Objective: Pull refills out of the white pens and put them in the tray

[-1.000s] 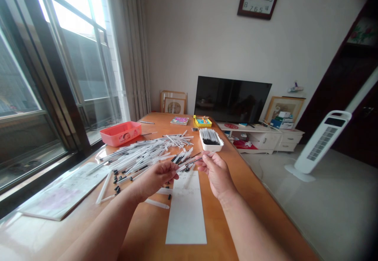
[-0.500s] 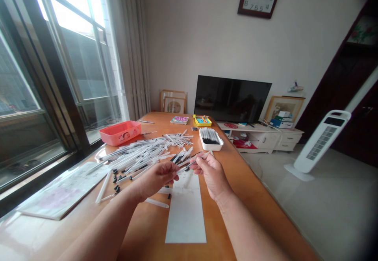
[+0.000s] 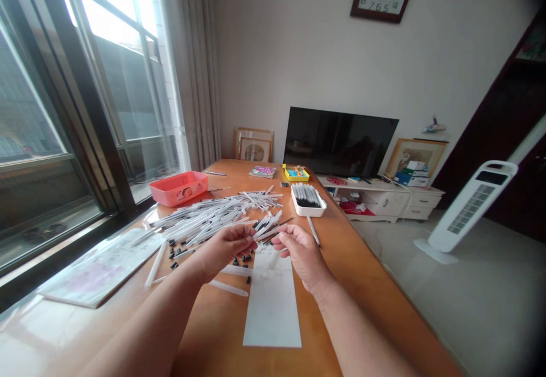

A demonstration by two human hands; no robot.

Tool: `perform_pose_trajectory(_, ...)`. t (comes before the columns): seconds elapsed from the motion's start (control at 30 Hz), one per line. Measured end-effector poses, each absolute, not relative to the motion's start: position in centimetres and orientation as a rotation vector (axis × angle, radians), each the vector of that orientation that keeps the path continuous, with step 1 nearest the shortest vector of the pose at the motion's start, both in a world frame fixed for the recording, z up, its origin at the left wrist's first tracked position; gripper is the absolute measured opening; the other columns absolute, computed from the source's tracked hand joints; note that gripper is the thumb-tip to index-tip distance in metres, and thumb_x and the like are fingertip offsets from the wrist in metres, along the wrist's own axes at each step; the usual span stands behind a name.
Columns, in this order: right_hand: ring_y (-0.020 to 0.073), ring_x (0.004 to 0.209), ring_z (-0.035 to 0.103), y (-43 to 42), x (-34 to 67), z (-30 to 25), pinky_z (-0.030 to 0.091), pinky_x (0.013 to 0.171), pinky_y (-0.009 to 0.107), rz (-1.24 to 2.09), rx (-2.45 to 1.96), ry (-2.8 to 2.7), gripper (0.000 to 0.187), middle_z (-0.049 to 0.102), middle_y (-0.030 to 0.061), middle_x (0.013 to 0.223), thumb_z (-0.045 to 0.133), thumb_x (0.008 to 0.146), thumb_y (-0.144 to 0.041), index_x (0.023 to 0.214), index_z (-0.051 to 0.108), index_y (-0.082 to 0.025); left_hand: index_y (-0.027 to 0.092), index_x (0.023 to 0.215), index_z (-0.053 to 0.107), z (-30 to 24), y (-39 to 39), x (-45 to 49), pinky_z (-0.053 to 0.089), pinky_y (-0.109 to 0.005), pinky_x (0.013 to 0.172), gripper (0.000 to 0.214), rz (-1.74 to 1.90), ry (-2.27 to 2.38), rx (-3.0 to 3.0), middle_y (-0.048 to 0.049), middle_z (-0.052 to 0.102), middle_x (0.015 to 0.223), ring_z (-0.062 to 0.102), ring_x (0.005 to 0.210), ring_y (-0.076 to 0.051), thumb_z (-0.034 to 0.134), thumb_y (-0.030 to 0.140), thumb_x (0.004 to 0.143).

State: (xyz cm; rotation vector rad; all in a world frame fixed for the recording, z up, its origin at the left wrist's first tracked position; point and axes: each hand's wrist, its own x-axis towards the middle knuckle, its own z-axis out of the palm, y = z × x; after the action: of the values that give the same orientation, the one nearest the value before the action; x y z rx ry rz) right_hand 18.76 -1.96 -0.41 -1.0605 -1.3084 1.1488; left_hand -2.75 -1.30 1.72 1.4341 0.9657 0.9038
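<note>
Both my hands meet over the wooden table (image 3: 367, 286), just above a white paper strip (image 3: 272, 303). My left hand (image 3: 224, 249) is closed in a pinch on a white pen barrel. My right hand (image 3: 298, 252) is closed too, pinching the other end of the same pen (image 3: 267, 233), a thin dark refill showing near it. A big heap of white pen barrels (image 3: 213, 218) lies just beyond my left hand, with small black caps (image 3: 174, 252) scattered by it. A white tray of assembled pens (image 3: 307, 198) stands beyond my right hand.
A pink bin (image 3: 179, 188) sits at the far left by the window. A sheet of paper (image 3: 102, 263) lies at the left edge. One loose pen (image 3: 313, 231) lies by the white tray. A book and a yellow box are at the far end; a tower fan (image 3: 469, 206) stands on the floor.
My right hand has drawn in toward my left, closing the gap along the pen. The view has shifted slightly, and a loose pen now shows beside the white tray.
</note>
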Motion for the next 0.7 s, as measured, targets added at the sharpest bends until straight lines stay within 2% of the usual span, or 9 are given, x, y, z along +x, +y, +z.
perform_pose_trajectory(0.1, 0.0174, 0.074, 0.065, -2.5, 18.2, -1.0, 0.047, 0.065, 0.026, 0.908, -1.144, -1.66, 0.018, 0.071, 0.0026, 0.08, 0.057, 0.089, -0.031, 0.096, 0.07, -0.02, 0.016, 0.099, 0.067, 1.9, -1.2, -3.0, 0.039, -0.026, 0.066, 0.033, 0.981, 0.988, 1.397, -0.0053, 0.069, 0.086, 0.057, 0.072, -0.014, 0.072, 0.044, 0.081)
perform_pose_trajectory(0.17, 0.0168, 0.077, 0.064, -3.1, 17.8, -1.1, 0.047, 0.07, 0.026, 0.712, -1.132, -1.947, 0.017, 0.07, 0.0021, 0.084, 0.058, 0.087, -0.023, 0.093, 0.074, -0.022, 0.015, 0.099, 0.067, 1.9, -1.1, -3.1, 0.038, -0.025, 0.065, 0.034, 1.01, 0.99, 1.377, -0.0053, 0.069, 0.085, 0.056, 0.071, -0.013, 0.073, 0.043, 0.08)
perform_pose_trajectory(0.27, 0.0175, 0.087, 0.064, -4.1, 17.2, -0.8, 0.045, 0.078, 0.026, 0.537, -1.115, -2.266, 0.025, 0.07, 0.0024, 0.097, 0.058, 0.086, -0.019, 0.098, 0.077, -0.028, 0.015, 0.099, 0.068, 2.0, -1.1, -3.1, 0.038, -0.025, 0.065, 0.035, 1.035, 0.976, 1.334, -0.0048, 0.069, 0.083, 0.055, 0.07, -0.013, 0.075, 0.042, 0.079)
perform_pose_trajectory(0.43, 0.0192, 0.089, 0.064, -4.8, 16.3, -0.6, 0.043, 0.075, 0.028, 0.359, -1.175, -2.512, 0.028, 0.066, 0.0025, 0.099, 0.057, 0.089, -0.024, 0.106, 0.076, -0.035, 0.015, 0.1, 0.067, 1.9, -1.1, -3.3, 0.04, -0.025, 0.068, 0.036, 1.057, 0.962, 1.258, -0.0054, 0.07, 0.085, 0.058, 0.073, -0.014, 0.077, 0.04, 0.077)
perform_pose_trajectory(0.7, 0.0178, 0.085, 0.061, -4.8, 15.3, -1.1, 0.042, 0.072, 0.028, 0.326, -1.128, -2.44, 0.013, 0.065, 0.0032, 0.096, 0.059, 0.087, -0.023, 0.09, 0.072, -0.025, 0.015, 0.098, 0.067, 1.9, -1.2, -3.5, 0.039, -0.024, 0.067, 0.028, 1.05, 0.883, 1.226, -0.0059, 0.07, 0.087, 0.056, 0.072, -0.012, 0.075, 0.035, 0.081)
